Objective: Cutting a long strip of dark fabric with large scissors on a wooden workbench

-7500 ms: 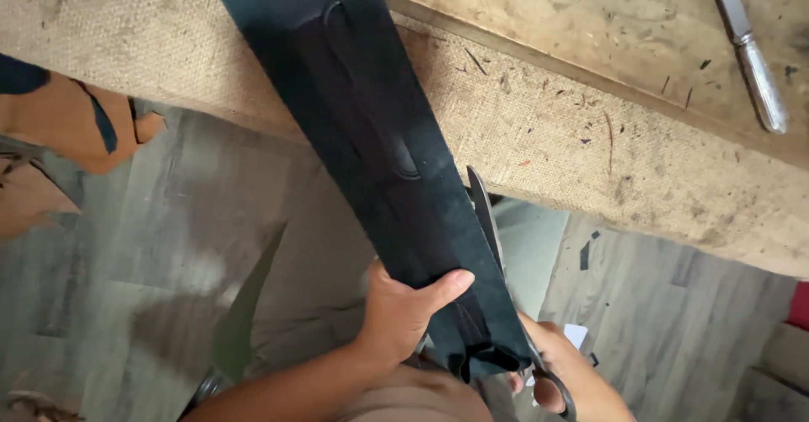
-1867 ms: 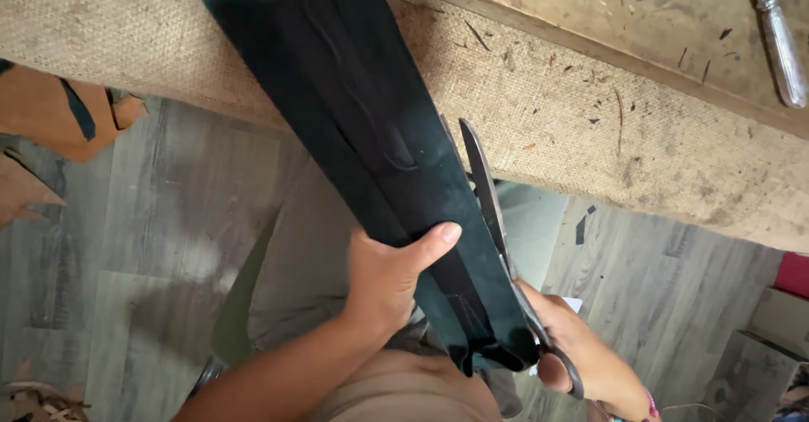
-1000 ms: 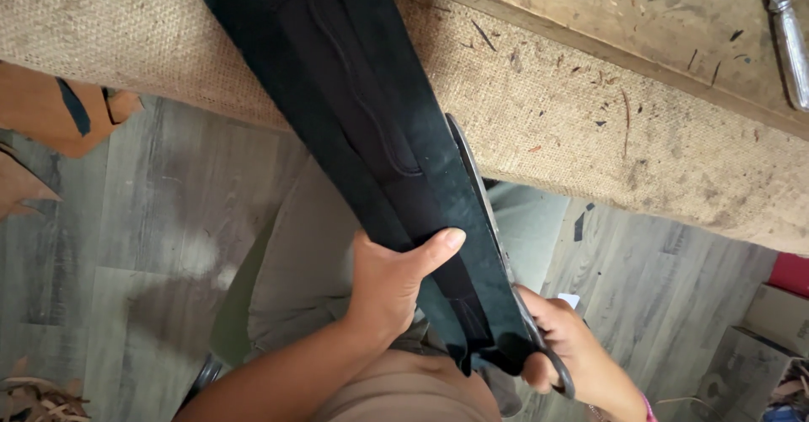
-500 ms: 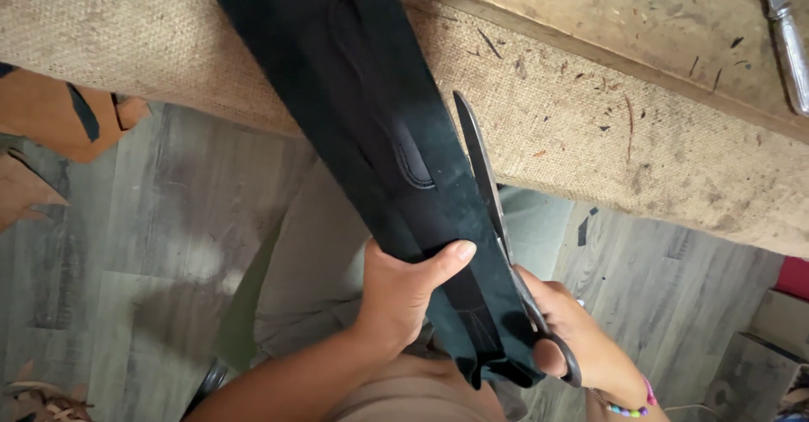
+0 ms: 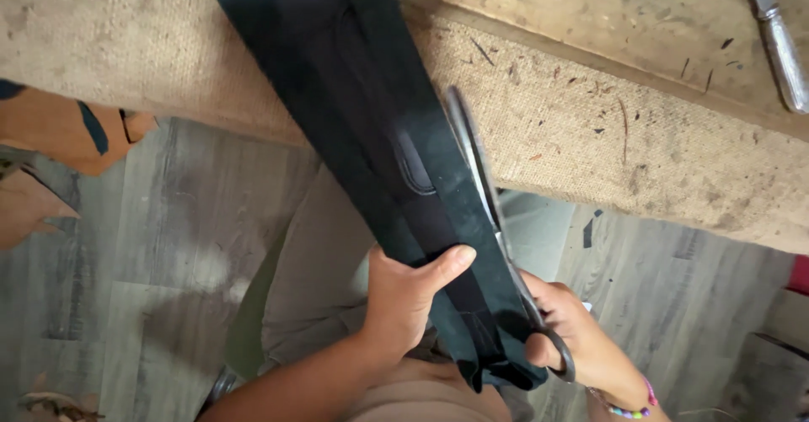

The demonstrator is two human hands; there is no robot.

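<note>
Left hand (image 5: 403, 300): fingers wrapped under the long strip of black fabric (image 5: 371, 136), thumb pressed flat across its top face, so the hand is clamped on the strip near its lower end. Right hand (image 5: 581, 346): fingers curled through and around the dark loop handles of the large metal scissors (image 5: 493, 220), gripping them; a beaded bracelet sits on that wrist.

Relative to the black fabric strip:
- The scissors lie along its right edge, blades touching or just over that edge; whether the blades are parted cannot be told.
- The strip's upper part lies across the burlap-covered edge of the workbench (image 5: 632, 144) and runs diagonally down from it to the two hands.
- The worn wooden bench top (image 5: 590, 18) sits beyond the burlap, to the upper right of the strip.
- A metal tool with a silver handle (image 5: 779, 39) lies on that top, well apart to the right.
- Orange-brown pieces of material (image 5: 67, 131) lie well to the left, over the grey plank floor (image 5: 152, 262)
</note>
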